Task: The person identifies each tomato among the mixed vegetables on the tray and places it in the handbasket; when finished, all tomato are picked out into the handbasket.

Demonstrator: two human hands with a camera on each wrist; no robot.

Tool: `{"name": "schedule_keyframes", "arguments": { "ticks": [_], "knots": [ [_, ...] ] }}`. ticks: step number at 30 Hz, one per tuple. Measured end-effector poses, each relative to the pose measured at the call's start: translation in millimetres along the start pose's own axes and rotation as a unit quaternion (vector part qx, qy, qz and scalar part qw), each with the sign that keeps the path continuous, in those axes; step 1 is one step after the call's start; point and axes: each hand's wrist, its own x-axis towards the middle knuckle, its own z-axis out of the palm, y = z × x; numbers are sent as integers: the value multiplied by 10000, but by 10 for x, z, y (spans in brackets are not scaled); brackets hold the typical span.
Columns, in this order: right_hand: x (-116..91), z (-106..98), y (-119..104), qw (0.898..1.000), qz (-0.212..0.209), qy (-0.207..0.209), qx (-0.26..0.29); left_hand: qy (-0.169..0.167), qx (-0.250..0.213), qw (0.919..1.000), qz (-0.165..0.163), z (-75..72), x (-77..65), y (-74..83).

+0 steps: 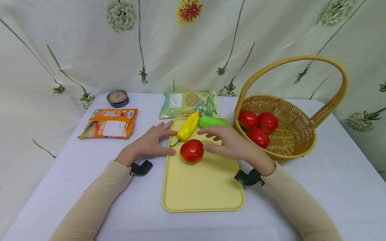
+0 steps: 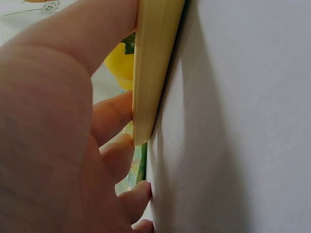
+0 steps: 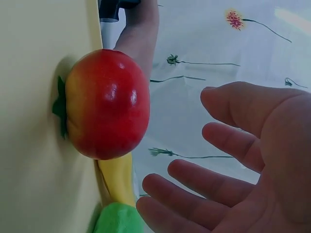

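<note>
A red tomato (image 1: 192, 151) sits on the yellow tray (image 1: 202, 190), its green leaves (image 3: 60, 108) underneath in the right wrist view. Behind it lie a yellow pepper (image 1: 189, 126) with a dark stem and a long green vegetable (image 1: 212, 121). My left hand (image 1: 150, 141) is at the tray's left edge, thumb and fingers spread, fingertips right by the rim in the left wrist view. Over the tray's right half, my right hand (image 1: 230, 142) hovers with relaxed fingers and holds nothing. A gap separates that hand from the tomato (image 3: 109, 104) in the right wrist view.
Right of the tray stands a wicker basket (image 1: 301, 124) with a tall handle and three red tomatoes (image 1: 258, 137) inside. An orange snack bag (image 1: 110, 124) and an open tin (image 1: 118, 98) are at the left. A green-yellow packet (image 1: 188, 104) lies behind the tray.
</note>
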Motion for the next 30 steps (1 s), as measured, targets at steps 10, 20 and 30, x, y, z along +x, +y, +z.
{"name": "schedule_keyframes", "arguments": {
  "ticks": [10,20,30],
  "knots": [
    [119,219,117,9995,-232,-192,-77,-14,-22,10000,21,-8,12,6],
    [153,363,154,9992,-204,-287,172,-5,22,10000,21,-4,12,-13],
    [172,474,195,9993,-222,-267,101,1,-7,10000,3,-1,13,-5]
  ]
}}
